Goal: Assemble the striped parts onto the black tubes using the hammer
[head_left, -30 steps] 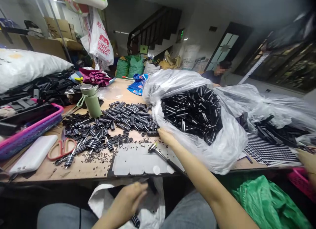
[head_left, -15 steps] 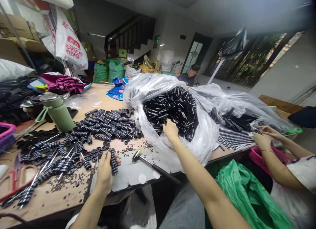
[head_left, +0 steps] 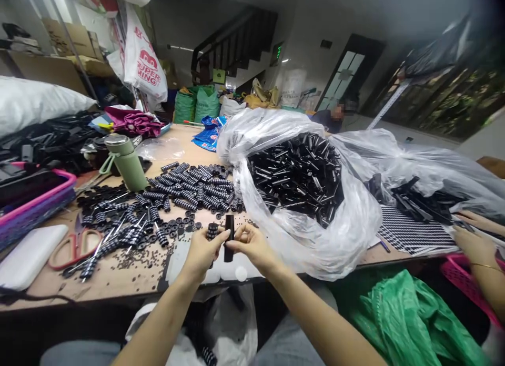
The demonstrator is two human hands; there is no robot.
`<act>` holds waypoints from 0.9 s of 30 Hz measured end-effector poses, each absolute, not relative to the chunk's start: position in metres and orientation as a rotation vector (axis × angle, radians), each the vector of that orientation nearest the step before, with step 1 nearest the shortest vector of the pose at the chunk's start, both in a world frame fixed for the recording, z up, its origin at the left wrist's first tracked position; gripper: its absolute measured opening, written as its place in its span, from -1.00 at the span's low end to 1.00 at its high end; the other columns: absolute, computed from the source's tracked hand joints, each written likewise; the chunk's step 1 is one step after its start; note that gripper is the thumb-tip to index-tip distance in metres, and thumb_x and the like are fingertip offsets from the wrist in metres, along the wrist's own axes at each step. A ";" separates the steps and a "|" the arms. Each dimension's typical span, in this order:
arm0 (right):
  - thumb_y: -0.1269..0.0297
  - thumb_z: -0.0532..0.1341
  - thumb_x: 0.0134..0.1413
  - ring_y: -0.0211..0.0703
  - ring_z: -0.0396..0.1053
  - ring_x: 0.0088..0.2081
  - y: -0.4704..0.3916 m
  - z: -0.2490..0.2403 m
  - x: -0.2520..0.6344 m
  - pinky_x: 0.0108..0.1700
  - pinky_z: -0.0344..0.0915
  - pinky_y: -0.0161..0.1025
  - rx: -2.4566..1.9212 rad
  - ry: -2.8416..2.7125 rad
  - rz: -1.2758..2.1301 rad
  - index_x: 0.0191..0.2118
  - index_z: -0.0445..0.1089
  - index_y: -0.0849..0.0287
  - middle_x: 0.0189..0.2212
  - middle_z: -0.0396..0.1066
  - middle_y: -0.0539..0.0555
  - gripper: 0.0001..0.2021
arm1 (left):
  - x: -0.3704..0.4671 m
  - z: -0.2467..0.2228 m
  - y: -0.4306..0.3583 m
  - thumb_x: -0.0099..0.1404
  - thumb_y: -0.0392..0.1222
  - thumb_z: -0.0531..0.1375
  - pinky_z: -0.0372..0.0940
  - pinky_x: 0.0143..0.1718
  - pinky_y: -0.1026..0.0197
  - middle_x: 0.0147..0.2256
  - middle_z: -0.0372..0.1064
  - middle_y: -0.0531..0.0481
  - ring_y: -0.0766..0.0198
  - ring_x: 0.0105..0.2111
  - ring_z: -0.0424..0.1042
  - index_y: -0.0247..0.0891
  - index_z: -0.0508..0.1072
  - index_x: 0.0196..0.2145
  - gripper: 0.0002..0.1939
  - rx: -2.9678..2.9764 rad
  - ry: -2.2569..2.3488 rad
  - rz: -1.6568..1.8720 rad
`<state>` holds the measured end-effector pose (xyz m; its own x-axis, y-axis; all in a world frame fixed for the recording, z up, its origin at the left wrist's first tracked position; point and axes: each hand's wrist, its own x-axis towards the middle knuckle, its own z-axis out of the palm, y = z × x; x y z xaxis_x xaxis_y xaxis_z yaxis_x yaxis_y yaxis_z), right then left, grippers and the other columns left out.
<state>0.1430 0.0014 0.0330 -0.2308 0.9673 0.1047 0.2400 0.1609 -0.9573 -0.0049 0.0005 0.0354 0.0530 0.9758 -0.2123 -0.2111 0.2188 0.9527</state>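
Observation:
My left hand (head_left: pixel 202 253) is closed around a black-and-white checkered cylinder (head_left: pixel 212 230), and its thumb touches the side of a plain black tube (head_left: pixel 229 241). Pinched in the fingers of my right hand (head_left: pixel 254 247), that tube stands upright above the table's front edge. A big clear plastic bag (head_left: pixel 359 213) gapes beside my right hand, full of similar black tubes (head_left: pixel 295 171). To the left, many checkered cylinders (head_left: pixel 189 184) lie in a heap, some with metal rods through them. Black rings (head_left: pixel 177 228) and tiny brown bits are scattered nearby.
Red-handled scissors (head_left: pixel 74 245), a white box (head_left: pixel 33 255), a pink-rimmed basket (head_left: pixel 39 197) and a green flask (head_left: pixel 128 163) occupy the left. At right, a co-worker's hands (head_left: pixel 473 234) work by a checkered sheet (head_left: pixel 414 232). A green sack (head_left: pixel 414 318) hangs below.
My right hand has come out of the bag with a black tube, leftward to my left hand. My left hand has turned the checkered cylinder. The view has shifted; the hammer is no longer visible.

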 end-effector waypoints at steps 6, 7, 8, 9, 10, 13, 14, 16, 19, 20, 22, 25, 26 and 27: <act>0.14 0.39 -0.48 0.05 -0.12 0.18 -0.018 0.046 0.132 0.17 -0.07 -0.01 -1.156 -2.345 0.387 0.17 -0.11 0.15 0.16 -0.07 0.22 0.01 | -0.013 0.029 -0.008 -0.09 0.00 0.28 -0.13 -0.79 0.45 -0.77 0.01 0.25 0.54 -0.80 -0.04 -0.31 0.27 -0.49 -0.64 0.910 1.096 1.060; 0.18 0.39 -0.46 0.02 -0.13 0.19 -0.017 0.047 0.132 0.18 -0.08 -0.04 -1.156 -2.368 0.363 0.19 -0.16 0.16 0.16 -0.09 0.22 0.03 | -0.016 0.028 -0.010 -0.06 0.02 0.26 -0.12 -0.79 0.45 -0.74 0.05 0.23 0.53 -0.79 -0.02 -0.30 0.28 -0.45 -0.64 0.898 1.062 1.072; 0.20 0.38 -0.44 0.00 -0.13 0.19 -0.017 0.047 0.132 0.18 -0.07 -0.06 -1.158 -2.361 0.366 0.20 -0.21 0.19 0.16 -0.10 0.23 0.05 | -0.018 0.028 -0.011 -0.02 0.04 0.23 -0.08 -0.79 0.45 -0.70 0.11 0.20 0.52 -0.77 0.03 -0.30 0.29 -0.40 -0.64 0.871 1.012 1.100; 0.18 0.38 -0.44 0.00 -0.14 0.19 -0.017 0.046 0.131 0.18 -0.07 -0.07 -1.166 -2.332 0.382 0.21 -0.26 0.22 0.16 -0.10 0.25 0.08 | -0.020 0.028 -0.012 0.02 0.06 0.19 -0.05 -0.77 0.45 -0.65 0.17 0.17 0.52 -0.75 0.07 -0.29 0.29 -0.34 -0.63 0.835 0.958 1.137; 0.13 0.38 -0.45 0.02 -0.16 0.20 -0.018 0.045 0.130 0.18 -0.07 -0.06 -1.176 -2.300 0.404 0.21 -0.30 0.24 0.16 -0.11 0.27 0.12 | -0.023 0.029 -0.013 0.05 0.07 0.16 -0.02 -0.76 0.46 -0.60 0.21 0.15 0.52 -0.73 0.11 -0.28 0.29 -0.30 -0.62 0.801 0.907 1.169; 0.00 0.38 -0.52 0.08 -0.19 0.20 -0.026 0.042 0.125 0.18 -0.04 -0.01 -1.164 -2.226 0.451 0.22 -0.34 0.26 0.16 -0.14 0.31 0.20 | -0.027 0.031 -0.016 0.09 0.07 0.12 -0.05 -0.79 0.46 -0.59 0.18 0.17 0.53 -0.76 0.09 -0.27 0.29 -0.19 -0.59 0.759 0.853 1.199; -0.01 0.38 -0.53 0.09 -0.18 0.20 -0.029 0.042 0.123 0.17 -0.04 -0.01 -1.146 -2.209 0.452 0.21 -0.33 0.25 0.16 -0.14 0.31 0.19 | -0.028 0.032 -0.017 0.09 0.06 0.12 -0.09 -0.81 0.46 -0.63 0.15 0.19 0.54 -0.79 0.05 -0.27 0.29 -0.15 -0.56 0.756 0.866 1.191; -0.02 0.37 -0.51 0.08 -0.16 0.19 -0.033 0.044 0.119 0.18 -0.05 -0.01 -1.080 -2.190 0.445 0.21 -0.29 0.24 0.14 -0.11 0.29 0.16 | -0.027 0.032 -0.019 0.09 0.06 0.12 -0.13 -0.83 0.45 -0.67 0.12 0.21 0.53 -0.82 0.02 -0.26 0.27 -0.08 -0.52 0.744 0.899 1.175; 0.00 0.37 -0.47 0.08 -0.17 0.20 -0.036 0.045 0.114 0.20 -0.08 -0.01 -0.979 -2.209 0.450 0.19 -0.23 0.24 0.14 -0.11 0.28 0.10 | -0.023 0.031 -0.021 0.07 0.05 0.12 -0.04 -0.81 0.41 -0.68 0.18 0.17 0.48 -0.80 0.10 -0.33 0.33 -0.14 -0.53 0.713 0.926 1.207; 0.01 0.37 -0.47 0.08 -0.19 0.20 -0.036 0.044 0.113 0.20 -0.09 -0.01 -0.957 -2.224 0.459 0.18 -0.23 0.24 0.15 -0.12 0.29 0.09 | -0.022 0.030 -0.022 0.06 0.05 0.12 0.02 -0.78 0.39 -0.69 0.20 0.15 0.45 -0.78 0.14 -0.35 0.36 -0.21 -0.56 0.700 0.919 1.215; 0.04 0.38 -0.47 0.09 -0.21 0.21 -0.036 0.043 0.110 0.19 -0.09 0.01 -0.940 -2.253 0.486 0.18 -0.24 0.23 0.16 -0.15 0.30 0.08 | -0.019 0.030 -0.025 0.04 0.05 0.13 0.10 -0.74 0.36 -0.71 0.20 0.13 0.39 -0.75 0.22 -0.36 0.37 -0.34 -0.62 0.659 0.894 1.203; 0.15 0.39 -0.47 0.08 -0.17 0.20 -0.036 0.040 0.106 0.19 -0.08 0.00 -0.963 -2.262 0.547 0.18 -0.27 0.21 0.15 -0.14 0.29 0.08 | -0.017 0.032 -0.029 0.01 0.07 0.15 0.11 -0.75 0.35 -0.71 0.19 0.13 0.34 -0.75 0.26 -0.32 0.33 -0.40 -0.64 0.598 0.900 1.142; 0.20 0.38 -0.47 0.07 -0.14 0.19 -0.036 0.038 0.105 0.18 -0.07 -0.01 -0.978 -2.255 0.571 0.17 -0.27 0.20 0.14 -0.11 0.28 0.07 | -0.017 0.034 -0.029 -0.01 0.07 0.17 0.11 -0.76 0.35 -0.70 0.20 0.14 0.35 -0.75 0.26 -0.32 0.33 -0.39 -0.63 0.588 0.916 1.132; 0.25 0.37 -0.46 0.06 -0.11 0.18 -0.036 0.037 0.105 0.18 -0.05 -0.02 -0.995 -2.242 0.596 0.17 -0.26 0.20 0.13 -0.09 0.27 0.04 | -0.017 0.034 -0.029 -0.02 0.06 0.18 0.11 -0.76 0.36 -0.68 0.20 0.14 0.36 -0.75 0.25 -0.31 0.33 -0.38 -0.62 0.583 0.936 1.120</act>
<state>0.1046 -0.0362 0.0373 -0.5334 0.7721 0.3454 0.4989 0.6169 -0.6087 -0.0172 -0.0290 0.0343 0.1367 0.9335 -0.3315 -0.4915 0.3545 0.7955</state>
